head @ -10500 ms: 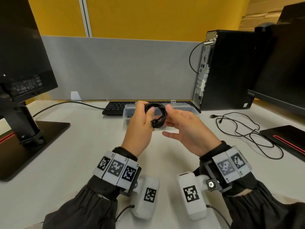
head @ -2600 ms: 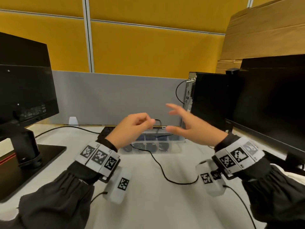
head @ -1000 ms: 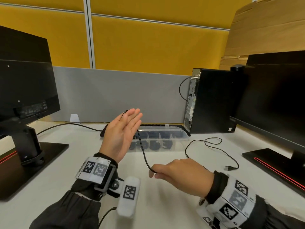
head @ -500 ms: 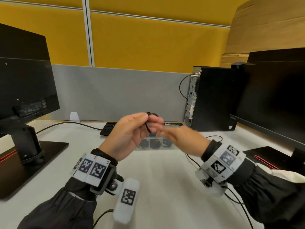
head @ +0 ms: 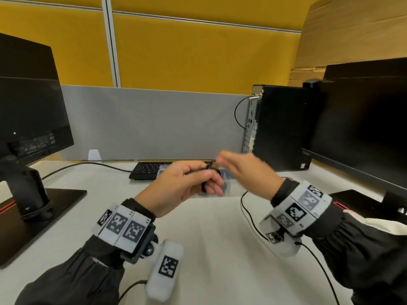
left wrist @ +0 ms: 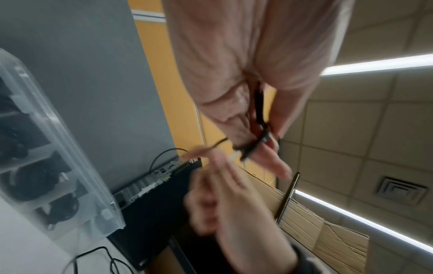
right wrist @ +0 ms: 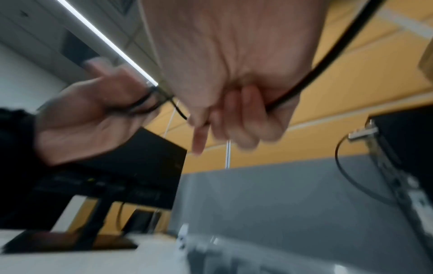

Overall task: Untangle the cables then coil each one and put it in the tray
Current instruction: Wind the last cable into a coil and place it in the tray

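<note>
Seemingly well past the midpoint, the job has black coils already sitting in several compartments of the clear plastic tray [left wrist: 70,148], which lies on the white surface [head: 209,249] in front of the keyboard [head: 146,170]. What looks to be left is the cable in hand: finish its coil and drop it into the tray. Whether other loose cables wait outside the frame cannot be told.

Raised above the surface just before the tray, the left hand [head: 180,188] has its fingers curled round a few small turns of the thin black cable [right wrist: 328,55], the loops wrapped about those fingers. The right hand [head: 246,170], blurred with motion, is closed loosely on the free run of the same cable right beside the left fingertips, the two hands nearly touching. From that grip the cable's slack passes under the right wrist and trails down onto the surface at the right.
</note>
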Motion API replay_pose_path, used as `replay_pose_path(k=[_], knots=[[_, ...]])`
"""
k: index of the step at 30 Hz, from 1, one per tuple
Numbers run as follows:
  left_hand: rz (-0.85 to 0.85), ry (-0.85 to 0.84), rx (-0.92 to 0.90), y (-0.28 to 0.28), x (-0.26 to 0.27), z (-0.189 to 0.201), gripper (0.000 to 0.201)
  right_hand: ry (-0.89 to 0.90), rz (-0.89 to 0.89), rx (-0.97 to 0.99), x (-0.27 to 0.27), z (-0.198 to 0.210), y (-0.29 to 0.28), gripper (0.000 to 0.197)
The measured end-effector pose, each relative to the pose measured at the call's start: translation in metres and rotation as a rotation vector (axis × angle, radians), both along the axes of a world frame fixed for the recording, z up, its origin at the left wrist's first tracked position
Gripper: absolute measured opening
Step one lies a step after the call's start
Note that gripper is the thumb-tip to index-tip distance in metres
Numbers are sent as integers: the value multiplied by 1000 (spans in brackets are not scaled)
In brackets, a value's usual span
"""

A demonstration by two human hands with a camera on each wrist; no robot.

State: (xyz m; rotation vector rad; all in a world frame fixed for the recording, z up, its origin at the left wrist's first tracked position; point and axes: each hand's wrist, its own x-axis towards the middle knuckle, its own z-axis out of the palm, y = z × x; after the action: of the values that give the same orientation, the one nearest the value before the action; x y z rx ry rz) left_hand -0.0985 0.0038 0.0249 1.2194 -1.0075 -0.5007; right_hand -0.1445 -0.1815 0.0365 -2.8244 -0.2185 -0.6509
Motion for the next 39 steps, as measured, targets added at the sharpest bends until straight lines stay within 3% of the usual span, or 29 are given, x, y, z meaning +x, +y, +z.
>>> replay_pose_path(k=[3,5,8,10,11,13,16,18,20,24,27,30,32,35,37,39], knots=[[172,55,-176,-7,3,5,23,384,166,88,-7,-23,14,30],[325,28,-213,-11,11,3,26,485,258,37,-21,-26,25,29],[546,-275,-30,-11,21,-6,26,377,299,-39,-34,-15,30,23],[557,-527,169,-10,20,-13,38,184,251,-26,-34,1,24,23],[504,-567,242,-10,19,-15,46,70,219,-21,-33,10,20,25],[312,-450,289,-11,14,-14,56,-109,175,24,-29,22,10,20],[78,-268,226,-9,8,-7,32,-149,87,63,-18,20,-1,29],[-8,-114,97,-6,1,-2,23,1,26,8,-14,10,-4,39],[7,50,-75,-4,-4,6,22,227,33,-16,-13,-1,-6,40],[290,298,-417,-7,8,19,30,608,176,-20,-26,-23,3,35],[487,93,-314,-13,20,15,27,558,251,-117,-39,-25,21,30],[636,-361,19,-13,28,0,25,205,293,-123,-45,1,26,26],[533,-406,181,-12,28,-8,28,-63,256,-48,-43,23,21,22],[161,-181,224,-12,8,-4,43,-271,177,107,-26,37,7,23],[-24,-73,156,-11,-7,4,39,-209,95,161,-8,31,-4,24],[-21,-41,-6,-10,-13,13,25,47,32,141,3,15,-11,30]])
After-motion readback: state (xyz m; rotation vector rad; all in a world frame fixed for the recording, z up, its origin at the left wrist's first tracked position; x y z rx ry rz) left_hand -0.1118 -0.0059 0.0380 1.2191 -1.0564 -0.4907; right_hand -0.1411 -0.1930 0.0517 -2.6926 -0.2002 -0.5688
